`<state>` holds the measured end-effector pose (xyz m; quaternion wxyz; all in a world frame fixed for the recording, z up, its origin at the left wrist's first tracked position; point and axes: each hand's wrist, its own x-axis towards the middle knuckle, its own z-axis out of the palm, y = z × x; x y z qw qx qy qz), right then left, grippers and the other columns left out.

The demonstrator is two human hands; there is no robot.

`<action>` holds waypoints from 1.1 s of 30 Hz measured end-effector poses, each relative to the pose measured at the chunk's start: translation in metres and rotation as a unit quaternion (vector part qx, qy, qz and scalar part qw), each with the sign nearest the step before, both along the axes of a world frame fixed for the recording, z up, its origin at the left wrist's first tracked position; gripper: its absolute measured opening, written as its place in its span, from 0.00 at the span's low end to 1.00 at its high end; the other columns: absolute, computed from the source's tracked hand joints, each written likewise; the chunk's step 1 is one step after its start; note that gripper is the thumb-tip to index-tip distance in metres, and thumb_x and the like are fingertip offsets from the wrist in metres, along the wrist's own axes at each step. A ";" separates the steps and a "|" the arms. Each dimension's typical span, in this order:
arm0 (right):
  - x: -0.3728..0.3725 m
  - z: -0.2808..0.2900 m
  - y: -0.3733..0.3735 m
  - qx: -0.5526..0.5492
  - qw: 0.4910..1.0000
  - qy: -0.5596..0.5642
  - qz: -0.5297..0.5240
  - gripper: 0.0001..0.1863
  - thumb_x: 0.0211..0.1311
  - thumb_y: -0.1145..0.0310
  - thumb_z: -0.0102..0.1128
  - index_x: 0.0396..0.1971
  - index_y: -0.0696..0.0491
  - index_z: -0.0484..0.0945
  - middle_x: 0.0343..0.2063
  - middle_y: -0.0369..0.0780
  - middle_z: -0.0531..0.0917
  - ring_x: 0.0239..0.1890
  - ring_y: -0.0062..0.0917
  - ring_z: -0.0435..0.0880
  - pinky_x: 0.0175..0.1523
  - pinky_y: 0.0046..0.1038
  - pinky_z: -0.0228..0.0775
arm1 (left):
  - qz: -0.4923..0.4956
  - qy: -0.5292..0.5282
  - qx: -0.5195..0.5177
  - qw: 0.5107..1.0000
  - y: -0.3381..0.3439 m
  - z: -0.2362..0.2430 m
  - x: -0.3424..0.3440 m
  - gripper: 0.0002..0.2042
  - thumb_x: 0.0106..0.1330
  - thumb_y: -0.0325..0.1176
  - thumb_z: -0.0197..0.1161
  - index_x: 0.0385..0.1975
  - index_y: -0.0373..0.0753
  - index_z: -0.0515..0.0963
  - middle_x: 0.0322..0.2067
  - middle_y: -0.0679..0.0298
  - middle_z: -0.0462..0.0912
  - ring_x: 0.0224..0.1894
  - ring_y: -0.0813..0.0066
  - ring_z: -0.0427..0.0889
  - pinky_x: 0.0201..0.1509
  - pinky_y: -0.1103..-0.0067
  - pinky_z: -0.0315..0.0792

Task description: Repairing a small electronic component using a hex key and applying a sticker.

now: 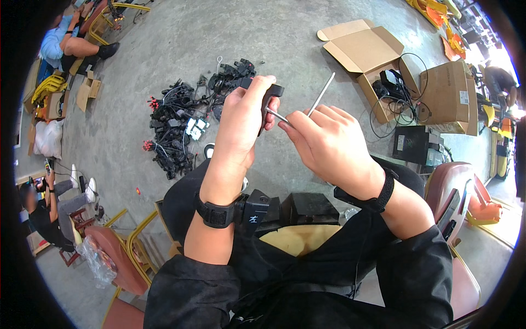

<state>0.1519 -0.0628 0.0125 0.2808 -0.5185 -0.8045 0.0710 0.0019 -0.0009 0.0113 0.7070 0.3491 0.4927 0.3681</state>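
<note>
My left hand (pixel 241 112) is closed around a black plastic part (pixel 268 104), its arm-like end jutting out past the fingers; the palm hides the rest. In my right hand (pixel 331 134), fingers closed, is a silver hex key (pixel 323 93). One length of it points up and away to the right, and the other runs left to the black part, its tip meeting the part's side. My fingers cover the bend. Both hands are held up in front of me, close together.
On the concrete floor ahead lies a pile of black devices and cables (pixel 172 129). An open cardboard box (pixel 378 101) with cables stands at right, beside a closed carton (pixel 446 96) and a black box (pixel 419 145). Chairs (pixel 118 255) flank me. Two people sit at left.
</note>
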 end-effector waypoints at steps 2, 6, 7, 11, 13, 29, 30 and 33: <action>0.000 -0.001 0.000 0.001 1.000 -0.002 -0.001 0.10 0.59 0.69 0.64 0.23 0.54 0.72 0.15 0.40 0.72 0.20 0.35 0.75 0.28 0.35 0.67 | 0.004 0.002 -0.003 1.000 0.000 0.000 0.000 0.13 0.66 0.43 0.58 0.25 0.44 0.71 0.18 0.70 0.71 0.21 0.82 0.70 0.26 0.82 0.63; -0.001 -0.004 0.002 -0.004 1.000 0.009 -0.003 0.12 0.62 0.65 0.62 0.22 0.52 0.72 0.13 0.38 0.74 0.20 0.33 0.78 0.27 0.33 0.69 | 0.004 0.006 0.004 1.000 0.000 0.000 0.001 0.12 0.66 0.43 0.58 0.25 0.43 0.72 0.19 0.70 0.71 0.21 0.82 0.70 0.26 0.82 0.64; -0.001 -0.004 0.002 -0.019 1.000 0.019 -0.005 0.12 0.63 0.64 0.61 0.22 0.52 0.72 0.13 0.39 0.74 0.19 0.34 0.78 0.26 0.33 0.69 | 0.003 0.009 0.004 1.000 0.000 0.000 0.001 0.12 0.66 0.43 0.58 0.25 0.43 0.72 0.19 0.70 0.71 0.21 0.82 0.70 0.26 0.82 0.63; -0.003 -0.005 0.000 -0.129 0.988 0.086 -0.014 0.14 0.66 0.62 0.58 0.23 0.53 0.72 0.11 0.42 0.75 0.17 0.39 0.78 0.24 0.36 0.69 | 0.007 0.010 0.004 1.000 0.000 0.001 0.000 0.12 0.66 0.43 0.58 0.25 0.43 0.72 0.19 0.70 0.71 0.21 0.82 0.69 0.26 0.82 0.63; -0.004 -0.004 -0.001 -0.171 0.979 0.114 -0.015 0.15 0.67 0.61 0.57 0.23 0.53 0.72 0.11 0.43 0.75 0.16 0.40 0.78 0.23 0.37 0.69 | 0.010 0.005 0.004 1.000 0.000 0.002 0.001 0.12 0.66 0.42 0.58 0.25 0.43 0.71 0.19 0.70 0.71 0.21 0.82 0.69 0.26 0.82 0.62; -0.004 -0.002 0.004 0.038 0.995 0.086 0.028 0.12 0.57 0.71 0.65 0.41 0.54 0.79 0.19 0.37 0.77 0.24 0.30 0.78 0.31 0.30 0.72 | 0.025 -0.051 -0.021 0.998 0.001 0.000 -0.001 0.15 0.64 0.44 0.58 0.20 0.43 0.71 0.17 0.69 0.72 0.20 0.81 0.69 0.25 0.82 0.64; -0.003 -0.002 0.004 0.047 0.995 0.080 0.032 0.13 0.56 0.72 0.65 0.42 0.54 0.79 0.20 0.37 0.77 0.25 0.30 0.78 0.31 0.30 0.73 | 0.024 -0.059 -0.027 0.998 0.002 -0.001 -0.002 0.15 0.64 0.44 0.58 0.20 0.43 0.71 0.18 0.69 0.72 0.20 0.81 0.69 0.25 0.82 0.65; -0.003 -0.003 0.005 0.053 0.996 0.069 0.036 0.14 0.55 0.71 0.65 0.42 0.54 0.79 0.20 0.37 0.77 0.25 0.30 0.79 0.32 0.30 0.73 | 0.026 -0.074 -0.032 0.996 0.002 -0.002 -0.002 0.15 0.64 0.44 0.58 0.20 0.43 0.71 0.18 0.69 0.72 0.21 0.81 0.69 0.26 0.82 0.65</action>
